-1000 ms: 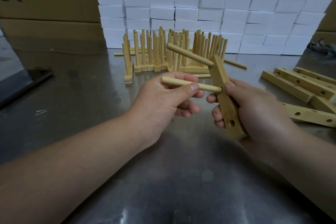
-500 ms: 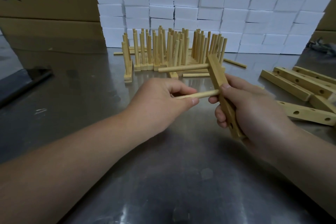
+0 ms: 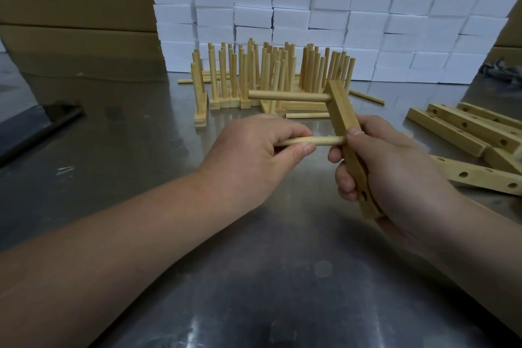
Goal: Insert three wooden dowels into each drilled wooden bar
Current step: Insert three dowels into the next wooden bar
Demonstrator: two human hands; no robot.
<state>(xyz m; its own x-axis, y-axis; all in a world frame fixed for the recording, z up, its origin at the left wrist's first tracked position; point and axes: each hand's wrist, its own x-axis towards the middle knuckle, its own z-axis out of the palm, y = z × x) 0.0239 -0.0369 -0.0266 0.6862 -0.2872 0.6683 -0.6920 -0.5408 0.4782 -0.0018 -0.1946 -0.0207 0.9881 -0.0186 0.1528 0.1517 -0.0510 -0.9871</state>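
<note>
Drilled pale wooden bar [image 3: 343, 121], near the centre of my view, stands almost upright in the right hand [image 3: 395, 167], whose fingers and thumb wrap its lower half. One round pale wooden dowel [image 3: 288, 96] is already seated in the top hole and sticks out toward 9 o'clock. The left hand [image 3: 254, 155] pinches a second round wooden dowel [image 3: 327, 140] between thumb and forefinger, with its tip at the bar's middle hole, just by the right thumb.

Compared with a second ago, the left hand has closed in on the bar and less dowel shows between fingers and wood. The bar has also rolled, so the top dowel, which pointed toward 10 o'clock, now lies level. I judge the second dowel is being pushed home, though I cannot tell how deep it sits. The bottom hole [image 3: 364, 195] is empty, so this bar needs one more.

On the grey steel table [image 3: 254, 277], finished bars with upright dowels [image 3: 271, 73] cluster at 12 o'clock. A loose dowel [image 3: 308, 115] lies just in front of them, and bare drilled bars [image 3: 463, 127] wait at 3 o'clock.
</note>
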